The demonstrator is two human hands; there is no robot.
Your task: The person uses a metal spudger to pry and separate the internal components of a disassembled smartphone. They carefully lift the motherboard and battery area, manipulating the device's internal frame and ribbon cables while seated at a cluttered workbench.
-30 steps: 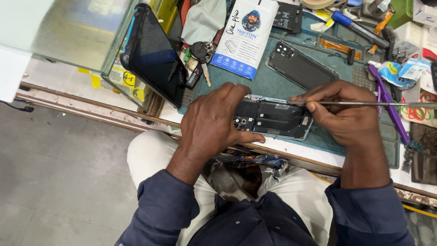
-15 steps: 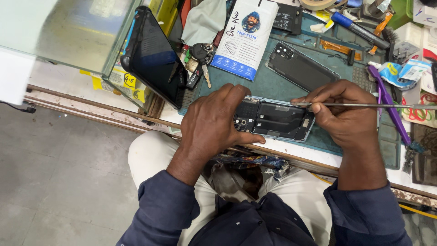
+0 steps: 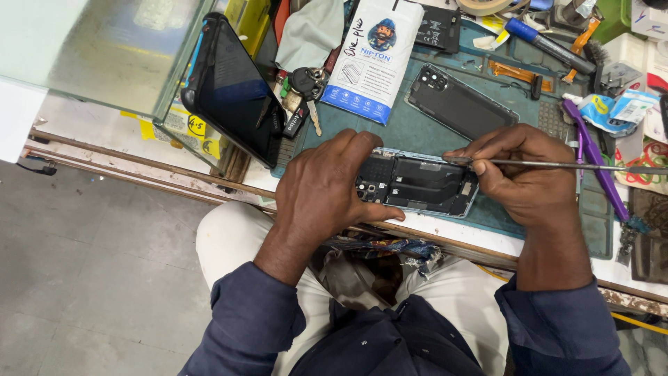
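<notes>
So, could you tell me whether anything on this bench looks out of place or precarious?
Yes: the dark phone stands tilted on edge against the glass case at the bench's left end, rather than lying flat. The opened phone under the left hand and right hand lies flat on the green mat.

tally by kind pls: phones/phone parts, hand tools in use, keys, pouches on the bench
Phones and phone parts: 3 (opened phone steadied by left hand, back cover, dark phone leaning on the glass)
Tools in use: 1 (metal tool in right hand)
Keys: 1 (key bunch)
Pouches: 1 (white-and-blue pouch)
Total: 6
</notes>
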